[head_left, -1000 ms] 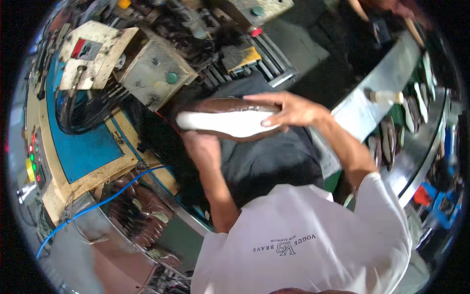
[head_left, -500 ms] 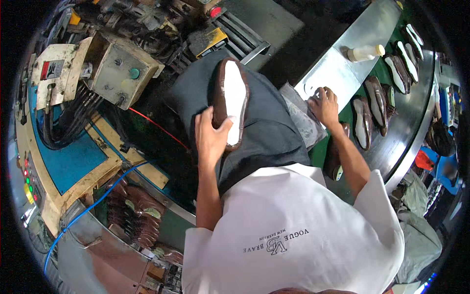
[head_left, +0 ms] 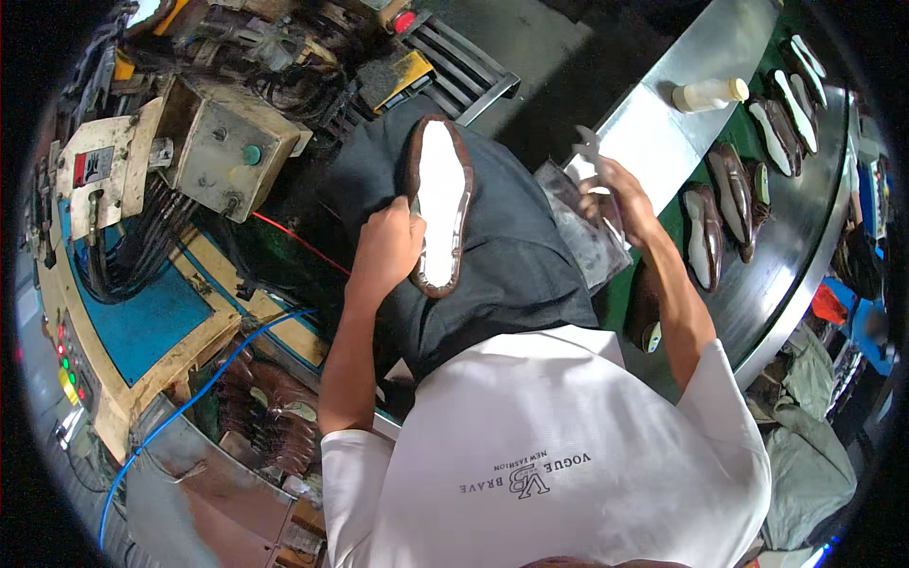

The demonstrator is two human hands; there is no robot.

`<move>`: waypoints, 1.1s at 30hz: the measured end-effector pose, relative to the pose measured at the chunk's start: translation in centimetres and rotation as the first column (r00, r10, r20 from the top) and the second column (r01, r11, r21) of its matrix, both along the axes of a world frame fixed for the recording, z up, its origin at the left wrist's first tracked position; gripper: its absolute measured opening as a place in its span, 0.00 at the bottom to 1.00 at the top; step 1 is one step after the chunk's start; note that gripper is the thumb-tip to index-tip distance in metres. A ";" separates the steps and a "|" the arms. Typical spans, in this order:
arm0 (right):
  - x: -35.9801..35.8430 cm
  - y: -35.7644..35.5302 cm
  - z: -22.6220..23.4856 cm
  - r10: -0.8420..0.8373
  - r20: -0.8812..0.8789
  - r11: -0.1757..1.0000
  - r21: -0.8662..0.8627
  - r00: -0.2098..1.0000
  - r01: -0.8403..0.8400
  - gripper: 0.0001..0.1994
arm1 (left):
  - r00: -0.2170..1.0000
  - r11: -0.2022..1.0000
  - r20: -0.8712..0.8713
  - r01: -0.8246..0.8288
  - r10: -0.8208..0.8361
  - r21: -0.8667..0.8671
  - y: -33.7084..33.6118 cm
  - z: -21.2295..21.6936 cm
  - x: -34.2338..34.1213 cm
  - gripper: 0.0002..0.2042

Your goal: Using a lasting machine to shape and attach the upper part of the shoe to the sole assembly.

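One shoe (head_left: 440, 213) in left hand (head_left: 386, 248), sole up, long axis near-vertical.

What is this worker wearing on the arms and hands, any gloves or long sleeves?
No gloves: the left hand and right hand are bare. The forearms are uncovered too; short white T-shirt sleeves end above the elbows. No watch, rings or bands are visible.

— What sort of place is this?
— A shoe factory floor. See the curved conveyor belt (head_left: 663, 142); unfinished brown shoes (head_left: 734, 185) lie in a row on it.
— And left of the belt?
— A grimy metal control box (head_left: 227, 151) with a green button, thick black cables (head_left: 142, 251) below it, a blue hose (head_left: 180, 417).
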State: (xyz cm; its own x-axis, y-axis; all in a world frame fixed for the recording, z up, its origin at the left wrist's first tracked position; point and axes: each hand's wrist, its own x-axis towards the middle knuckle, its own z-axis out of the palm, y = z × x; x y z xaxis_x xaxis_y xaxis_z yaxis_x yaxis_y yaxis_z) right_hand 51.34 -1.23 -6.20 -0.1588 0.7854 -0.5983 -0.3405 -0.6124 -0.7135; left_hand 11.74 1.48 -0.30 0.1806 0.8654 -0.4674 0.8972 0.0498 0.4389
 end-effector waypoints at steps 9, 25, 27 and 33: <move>-10.7 4.2 5.9 0.332 0.896 0.240 0.223 0.296 -0.945 0.20 | 0.971 0.984 0.191 -0.123 0.146 -0.129 -1.9 -2.1 -1.6 0.40; -11.4 5.3 0.5 0.056 0.977 0.004 0.206 0.206 -0.979 0.21 | 0.904 0.941 0.271 -0.338 0.329 -0.018 -6.5 -3.7 2.9 0.49; -11.1 5.1 2.2 0.096 0.994 0.046 0.038 0.042 -0.998 0.22 | 0.932 0.966 0.261 -0.259 0.250 0.000 -6.3 -4.0 2.6 0.50; -11.2 4.5 1.9 0.147 0.986 0.075 0.063 0.073 -0.995 0.18 | 0.526 0.857 0.680 -0.371 0.511 -0.357 -5.8 -7.2 0.8 0.46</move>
State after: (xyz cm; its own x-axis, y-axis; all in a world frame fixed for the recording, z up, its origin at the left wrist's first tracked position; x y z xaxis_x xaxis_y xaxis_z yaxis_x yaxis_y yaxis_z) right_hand 40.14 3.29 -4.30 -0.7542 0.6260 -0.1983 0.6310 0.6074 -0.4826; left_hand 12.58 -4.30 -7.51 0.1313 0.8641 -0.4858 0.1172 0.4731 0.8732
